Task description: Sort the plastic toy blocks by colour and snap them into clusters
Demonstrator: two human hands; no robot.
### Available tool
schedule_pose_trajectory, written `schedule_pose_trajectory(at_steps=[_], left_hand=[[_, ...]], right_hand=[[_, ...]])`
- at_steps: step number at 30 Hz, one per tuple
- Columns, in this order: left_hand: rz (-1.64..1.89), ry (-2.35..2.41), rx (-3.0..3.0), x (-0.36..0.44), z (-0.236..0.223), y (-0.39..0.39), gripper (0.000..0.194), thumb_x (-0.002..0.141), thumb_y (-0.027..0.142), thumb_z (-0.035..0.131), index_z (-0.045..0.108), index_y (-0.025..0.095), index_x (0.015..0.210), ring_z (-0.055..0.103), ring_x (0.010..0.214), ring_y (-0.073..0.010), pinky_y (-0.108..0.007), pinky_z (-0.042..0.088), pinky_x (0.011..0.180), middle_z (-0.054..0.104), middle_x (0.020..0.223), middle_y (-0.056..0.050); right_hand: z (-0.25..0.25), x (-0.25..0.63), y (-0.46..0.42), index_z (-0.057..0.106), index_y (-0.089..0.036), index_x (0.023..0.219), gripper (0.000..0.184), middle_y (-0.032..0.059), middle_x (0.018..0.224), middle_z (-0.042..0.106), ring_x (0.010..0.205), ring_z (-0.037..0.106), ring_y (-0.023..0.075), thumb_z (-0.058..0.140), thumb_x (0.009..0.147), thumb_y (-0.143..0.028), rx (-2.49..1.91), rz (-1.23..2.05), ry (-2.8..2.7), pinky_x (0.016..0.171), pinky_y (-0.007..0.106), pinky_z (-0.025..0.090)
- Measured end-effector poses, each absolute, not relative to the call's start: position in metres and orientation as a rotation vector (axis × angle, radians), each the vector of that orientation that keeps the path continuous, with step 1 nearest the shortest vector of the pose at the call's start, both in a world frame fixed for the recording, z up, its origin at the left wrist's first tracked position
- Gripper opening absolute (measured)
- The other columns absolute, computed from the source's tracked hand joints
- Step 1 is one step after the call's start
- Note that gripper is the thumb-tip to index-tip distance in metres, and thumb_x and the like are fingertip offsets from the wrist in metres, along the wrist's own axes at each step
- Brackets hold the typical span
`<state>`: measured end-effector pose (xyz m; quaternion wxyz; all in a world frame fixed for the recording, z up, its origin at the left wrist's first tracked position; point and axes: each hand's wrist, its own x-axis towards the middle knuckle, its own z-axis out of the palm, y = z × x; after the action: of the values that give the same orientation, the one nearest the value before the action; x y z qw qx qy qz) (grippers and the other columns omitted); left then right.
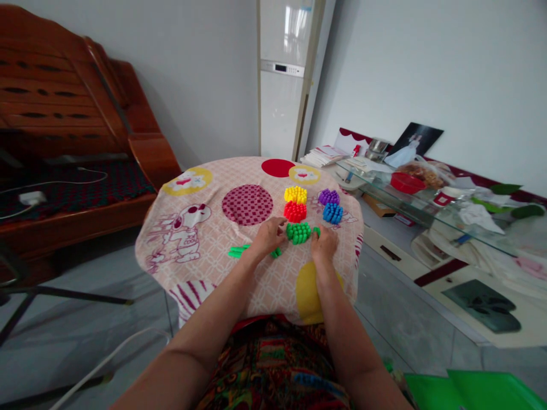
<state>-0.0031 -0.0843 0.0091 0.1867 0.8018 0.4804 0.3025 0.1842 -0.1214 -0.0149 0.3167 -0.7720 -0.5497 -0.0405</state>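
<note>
A cluster of small green plastic pieces (298, 233) stands on the patterned tablecloth (213, 222) between my hands. My left hand (268, 236) is at its left side, thumb and forefinger curved and slightly apart; whether they touch the cluster is hard to tell. Right of the cluster, my right hand (325, 244) pinches a small green piece (316, 231). Loose green pieces (238, 251) lie left of my left wrist, with more partly hidden under that hand. Behind the green cluster sit a red cluster (295, 212) and a yellow cluster (296, 195). Blue (333, 213) and purple (329, 197) clusters stand to the right.
To the right runs a glass-topped cabinet (444, 219) with a red bowl (407, 182), papers and bags on it. A wooden bench (64, 108) stands at the left. Behind the table is a tall white air conditioner (280, 108). Green plastic (478, 390) shows at the lower right.
</note>
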Motion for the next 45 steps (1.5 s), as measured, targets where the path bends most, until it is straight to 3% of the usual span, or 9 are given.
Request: schedule_pose_trajectory(at_steps=[5,10,17,21,33,39,45], left_hand=[[0.858,1.402,2.228,-0.021,0.018,-0.089,0.039,0.073,0.010,0.058,0.067,0.014,0.111,0.069,0.079,-0.0152,-0.025,0.053,0.073,0.072,0.102,-0.007],[0.654,1.268,2.316,-0.035,0.031,-0.099,0.019,0.075,0.019,0.063,0.072,0.015,0.091,0.066,0.074,-0.0153,-0.024,0.049,0.069,0.073,0.085,-0.004],[0.430,1.114,2.460,-0.043,0.032,-0.109,0.028,0.066,0.022,0.073,0.074,0.019,0.093,0.064,0.085,-0.0191,-0.026,0.046,0.074,0.072,0.092,-0.003],[0.390,1.078,2.555,-0.043,0.028,-0.110,0.033,0.064,0.017,0.072,0.072,0.019,0.097,0.063,0.093,-0.0220,-0.029,0.046,0.083,0.070,0.097,-0.004],[0.354,1.212,2.628,-0.039,0.025,-0.114,0.022,0.078,0.024,0.065,0.070,0.017,0.098,0.063,0.093,-0.0222,-0.031,0.047,0.084,0.067,0.097,-0.008],[0.409,1.400,2.584,-0.033,0.022,-0.105,0.025,0.093,0.026,0.046,0.066,0.014,0.099,0.065,0.088,-0.0219,-0.031,0.046,0.078,0.070,0.095,-0.011],[0.664,1.492,2.363,-0.035,0.031,-0.090,0.021,0.086,0.021,0.050,0.068,0.014,0.094,0.065,0.078,-0.0193,-0.028,0.045,0.072,0.072,0.086,-0.008]], right_hand=[[-0.019,0.186,-0.122,0.068,-0.014,0.114,0.035,0.0129,0.102,0.072,0.089,0.061,0.0233,0.052,0.082,-0.019,-1.871,-0.080,-1.282,0.081,0.033,0.041],[-0.019,0.187,-0.127,0.072,-0.015,0.092,0.027,0.0094,0.079,0.071,0.072,0.060,0.0210,0.050,0.082,-0.027,-1.764,-0.119,-1.114,0.068,0.029,0.039],[-0.016,0.181,-0.131,0.064,-0.019,0.063,0.021,0.0047,0.060,0.062,0.056,0.047,0.0154,0.052,0.077,-0.027,-1.765,-0.118,-1.152,0.058,0.028,0.027],[-0.014,0.181,-0.130,0.055,-0.020,0.056,0.033,0.0022,0.054,0.056,0.054,0.040,0.0134,0.049,0.084,-0.037,-1.677,-0.044,-1.215,0.057,0.028,0.026],[-0.019,0.184,-0.129,0.047,-0.022,0.056,0.039,-0.0011,0.049,0.051,0.051,0.042,0.0131,0.041,0.089,-0.041,-1.573,0.158,-1.182,0.055,0.026,0.030],[-0.018,0.184,-0.128,0.045,-0.022,0.054,0.039,-0.0007,0.050,0.051,0.052,0.041,0.0129,0.041,0.088,-0.041,-1.591,0.129,-1.194,0.056,0.027,0.030],[-0.018,0.184,-0.128,0.044,-0.022,0.054,0.040,-0.0003,0.051,0.052,0.053,0.041,0.0130,0.041,0.088,-0.043,-1.598,0.115,-1.212,0.056,0.027,0.029]])
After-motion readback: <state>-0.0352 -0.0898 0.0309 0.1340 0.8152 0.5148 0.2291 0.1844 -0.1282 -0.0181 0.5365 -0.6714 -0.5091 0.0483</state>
